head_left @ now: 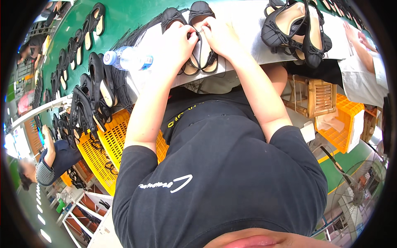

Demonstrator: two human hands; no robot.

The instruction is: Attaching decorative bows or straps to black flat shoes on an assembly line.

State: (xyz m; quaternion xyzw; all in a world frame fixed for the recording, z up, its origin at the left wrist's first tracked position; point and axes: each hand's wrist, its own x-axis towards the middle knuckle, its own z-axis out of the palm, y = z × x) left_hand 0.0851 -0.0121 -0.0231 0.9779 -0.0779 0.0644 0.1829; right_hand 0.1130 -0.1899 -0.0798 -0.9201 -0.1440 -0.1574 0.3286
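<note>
A pair of black ballet flats lies on the white worktop, toes pointing away from me: the left shoe [172,15] and the right shoe [201,10]. My left hand [180,43] rests over the left shoe with its fingertips pinched together. Close beside it, my right hand [218,36] pinches over the right shoe. Between the fingertips runs a thin black strap [200,32], which seems to be gripped from both sides. Its exact hold is partly hidden by my fingers. The beige insoles and heels show below my wrists.
A clear plastic bottle [131,58] lies left of my forearm, by a bundle of black cords [120,80]. More black shoes [285,31] are heaped at right. Yellow crates [111,138], a bamboo stool [321,98] and a fan [356,196] stand around. Co-workers are at both sides.
</note>
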